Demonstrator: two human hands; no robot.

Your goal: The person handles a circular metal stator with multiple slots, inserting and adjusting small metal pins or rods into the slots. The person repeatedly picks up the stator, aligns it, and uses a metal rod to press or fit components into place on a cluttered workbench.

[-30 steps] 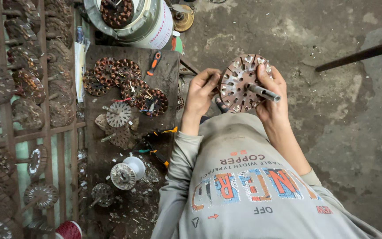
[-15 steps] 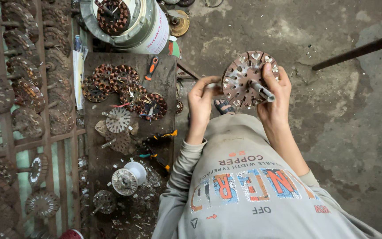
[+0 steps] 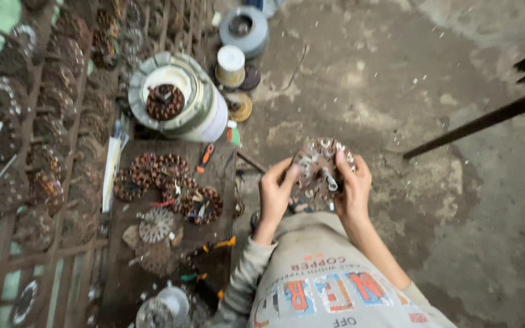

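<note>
Two hands are gripping one round, rust-brown metal stator disc with a short grey shaft stub, and I am watching them hold it up in front of the body, over the stained concrete floor and just to the right of the dark wooden counter. My left hand is pinching the disc's left rim, fingers curled round the edge, and my right hand is wrapping the right rim with the thumb lying across the face near the shaft; both are closed on it, neither is spread wide. I am judging this piece to be heavy for its size, a rigid stack of steel plates with no give, and its slotted edge and any thin wire in it look like the parts that could cut a finger or be damaged, so the rim, taken from two sides as now, seems the sound place to hold. Its flat face is tilting up toward the camera, the shaft is pointing out of that face toward me and slightly right, and that shaft line is the long axis, though the blur is keeping me from reading the tilt finely. Similar copper-wound round coils are lying on the counter, well apart from the hands, beside a large white and grey cylindrical motor housing.
</note>
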